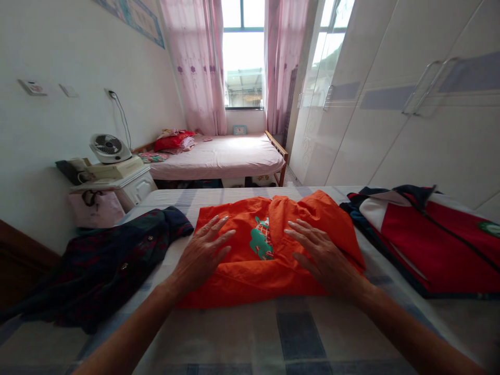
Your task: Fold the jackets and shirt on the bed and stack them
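Note:
An orange garment [242,286] with a green and white print lies partly folded on the bed in front of me. Its right side is turned inward over the middle, covering part of the print, and its near edge is folded up. My left hand [205,250] is over its left side, fingers spread. Over the folded right part is my right hand [318,252], fingers also stretched out. Neither hand grips the cloth; whether the palms press on it I cannot tell.
A dark patterned garment [117,260] with buttons lies at left. Folded red, white and navy clothes [449,239] are stacked at right. Beyond the checked bedsheet [300,333] stand a second bed [230,156], a cabinet with a fan [109,148], and a white wardrobe [390,140].

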Demonstrator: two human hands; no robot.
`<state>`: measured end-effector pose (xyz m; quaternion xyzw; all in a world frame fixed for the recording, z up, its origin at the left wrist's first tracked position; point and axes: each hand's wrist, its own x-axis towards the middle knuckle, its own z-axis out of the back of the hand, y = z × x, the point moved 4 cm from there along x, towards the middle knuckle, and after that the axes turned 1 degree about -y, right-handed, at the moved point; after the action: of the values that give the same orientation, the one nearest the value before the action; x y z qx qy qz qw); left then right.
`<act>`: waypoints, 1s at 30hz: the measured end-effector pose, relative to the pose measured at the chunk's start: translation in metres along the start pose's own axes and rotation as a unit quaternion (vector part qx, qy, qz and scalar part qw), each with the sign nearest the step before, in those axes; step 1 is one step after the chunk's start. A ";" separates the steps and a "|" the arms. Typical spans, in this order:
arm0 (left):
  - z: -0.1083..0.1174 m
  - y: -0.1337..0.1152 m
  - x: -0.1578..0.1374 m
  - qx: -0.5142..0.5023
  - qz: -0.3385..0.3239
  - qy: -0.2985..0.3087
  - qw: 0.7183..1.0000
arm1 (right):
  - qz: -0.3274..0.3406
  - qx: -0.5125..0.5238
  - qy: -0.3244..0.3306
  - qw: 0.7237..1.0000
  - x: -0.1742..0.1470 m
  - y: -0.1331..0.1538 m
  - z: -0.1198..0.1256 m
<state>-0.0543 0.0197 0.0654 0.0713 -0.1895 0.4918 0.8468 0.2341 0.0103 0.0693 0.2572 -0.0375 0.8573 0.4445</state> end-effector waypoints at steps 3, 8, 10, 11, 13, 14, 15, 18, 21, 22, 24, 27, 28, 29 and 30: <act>-0.037 0.022 0.004 0.002 0.048 0.087 0.995 | -0.079 -0.035 0.048 0.995 0.003 -0.038 -0.039; -0.061 0.059 -0.010 0.028 0.170 0.141 0.975 | -0.214 -0.059 0.051 0.974 -0.018 -0.090 -0.062; -0.052 0.059 -0.004 0.048 0.180 0.160 0.969 | -0.213 -0.039 0.015 0.976 -0.020 -0.093 -0.058; -0.046 0.057 0.002 0.059 0.175 0.163 0.969 | -0.219 -0.024 -0.010 0.975 -0.019 -0.094 -0.054; -0.036 0.050 0.019 0.074 0.151 0.135 0.977 | -0.240 0.006 -0.066 0.969 -0.017 -0.096 -0.047; -0.034 0.046 0.026 0.074 0.131 0.107 0.983 | -0.252 0.022 -0.091 0.963 -0.017 -0.099 -0.044; -0.035 0.042 0.032 0.068 0.108 0.080 0.989 | -0.266 0.039 -0.112 0.957 -0.017 -0.101 -0.041; -0.056 0.037 0.035 0.039 0.055 0.051 0.996 | -0.317 0.113 -0.147 0.930 -0.021 -0.110 -0.039; -0.075 0.040 0.031 0.022 0.059 0.060 0.996 | -0.370 0.185 -0.193 0.889 -0.026 -0.117 -0.038; -0.075 0.040 0.033 0.015 0.067 0.055 0.996 | -0.385 0.202 -0.211 0.875 -0.028 -0.118 -0.037; -0.066 0.034 0.046 -0.024 0.082 0.025 0.996 | -0.407 0.226 -0.239 0.852 -0.030 -0.121 -0.037; -0.051 0.014 0.085 -0.211 0.134 -0.009 0.968 | -0.414 0.250 -0.256 0.837 -0.031 -0.122 -0.038; -0.051 0.005 0.101 -0.286 0.158 -0.008 0.945 | -0.410 0.255 -0.258 0.837 -0.031 -0.123 -0.038; -0.054 -0.004 0.118 -0.338 0.175 0.004 0.925 | -0.406 0.257 -0.259 0.837 -0.031 -0.123 -0.038; -0.061 -0.014 0.135 -0.374 0.188 0.019 0.908 | -0.403 0.258 -0.260 0.839 -0.031 -0.123 -0.038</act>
<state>0.0328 0.1404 0.0635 -0.2972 -0.3535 0.5360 0.7067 0.3291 0.0727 0.0012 0.5681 0.1779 0.4831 0.6420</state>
